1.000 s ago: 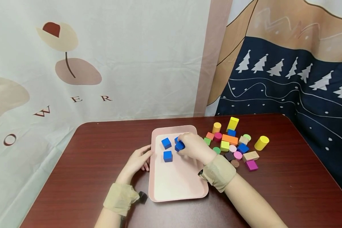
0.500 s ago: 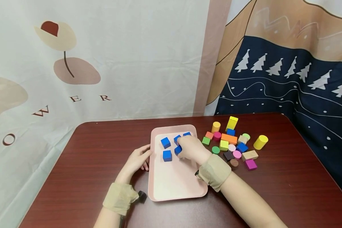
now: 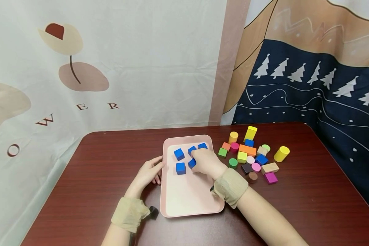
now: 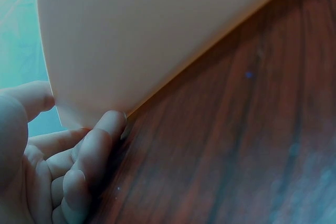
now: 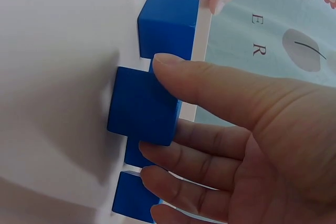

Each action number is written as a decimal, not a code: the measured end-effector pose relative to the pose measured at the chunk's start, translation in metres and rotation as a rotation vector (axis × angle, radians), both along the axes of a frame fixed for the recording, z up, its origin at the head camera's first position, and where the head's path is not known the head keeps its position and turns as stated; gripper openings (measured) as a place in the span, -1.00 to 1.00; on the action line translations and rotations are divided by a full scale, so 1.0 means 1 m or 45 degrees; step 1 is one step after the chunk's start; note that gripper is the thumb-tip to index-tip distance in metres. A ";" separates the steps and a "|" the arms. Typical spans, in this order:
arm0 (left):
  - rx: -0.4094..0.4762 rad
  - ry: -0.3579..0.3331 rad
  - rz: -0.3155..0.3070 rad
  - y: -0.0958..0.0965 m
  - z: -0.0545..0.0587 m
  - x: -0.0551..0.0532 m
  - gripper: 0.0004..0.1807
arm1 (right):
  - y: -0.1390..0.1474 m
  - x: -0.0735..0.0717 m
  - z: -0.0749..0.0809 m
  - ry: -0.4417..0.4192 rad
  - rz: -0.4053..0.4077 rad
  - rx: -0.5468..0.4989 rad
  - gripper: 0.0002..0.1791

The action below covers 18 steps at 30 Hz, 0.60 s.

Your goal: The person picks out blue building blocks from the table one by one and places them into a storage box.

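My right hand [image 3: 207,163] pinches a blue cube [image 3: 192,163] between thumb and fingers, over or on the pink tray [image 3: 189,201]. In the right wrist view the thumb lies on one side of this held cube [image 5: 142,106] and the fingertips on the other. Several more blue cubes surround it inside the tray: one at back left [image 3: 179,154], one nearer [image 3: 180,168], one behind [image 3: 192,150] and one at the back right [image 3: 202,146]. At the tray's left edge, my left hand [image 3: 148,171] holds the rim, its thumb and curled fingers touching the wall [image 4: 94,98].
Right of the tray lies a loose group of coloured blocks, among them an orange block [image 3: 247,150], a blue block [image 3: 261,159] and a wooden block [image 3: 270,167]. A yellow cylinder [image 3: 281,154] stands farther right. Patterned cloth [image 3: 160,68] hangs behind the brown table [image 3: 110,164].
My right hand has shifted slightly toward me and left with the blue cube, uncovering the cube at the back right. My left hand stays at the tray's edge.
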<state>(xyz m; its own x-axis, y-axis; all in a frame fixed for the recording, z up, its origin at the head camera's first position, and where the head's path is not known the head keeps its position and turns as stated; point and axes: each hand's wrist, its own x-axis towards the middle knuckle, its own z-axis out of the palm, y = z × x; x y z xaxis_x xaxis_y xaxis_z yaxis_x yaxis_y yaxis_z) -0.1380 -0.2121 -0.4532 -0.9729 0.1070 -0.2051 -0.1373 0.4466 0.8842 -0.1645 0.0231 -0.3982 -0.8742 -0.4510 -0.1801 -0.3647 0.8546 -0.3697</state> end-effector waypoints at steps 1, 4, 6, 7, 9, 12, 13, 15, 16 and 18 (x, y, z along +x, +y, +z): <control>0.002 0.000 0.001 0.000 0.000 0.000 -0.43 | 0.000 0.000 0.000 -0.003 0.000 -0.005 -0.52; 0.001 -0.002 0.003 0.000 0.001 0.001 -0.43 | 0.000 0.000 0.000 -0.007 -0.004 -0.009 -0.53; -0.002 -0.003 0.005 0.001 0.002 0.001 -0.43 | 0.000 0.001 0.000 -0.012 -0.008 -0.011 -0.52; -0.004 -0.003 0.005 0.001 0.002 0.001 -0.43 | 0.000 0.001 0.000 -0.013 -0.009 -0.011 -0.51; -0.006 -0.004 0.006 0.001 0.002 0.000 -0.43 | 0.000 0.001 0.000 -0.017 -0.011 -0.014 -0.50; -0.008 -0.006 0.009 0.000 0.001 0.000 -0.42 | 0.000 0.002 -0.001 -0.019 -0.014 -0.021 -0.49; -0.009 -0.007 0.009 0.001 0.002 0.001 -0.42 | 0.000 0.002 -0.001 -0.019 -0.014 -0.026 -0.49; -0.010 -0.010 0.012 0.001 0.002 0.001 -0.41 | 0.000 0.002 -0.002 -0.024 -0.015 -0.036 -0.49; -0.011 -0.010 0.012 0.001 0.003 0.001 -0.41 | 0.000 0.002 -0.002 -0.027 -0.017 -0.040 -0.48; -0.015 -0.010 0.014 0.002 0.004 0.002 -0.40 | 0.000 0.002 -0.002 -0.037 -0.022 -0.044 -0.47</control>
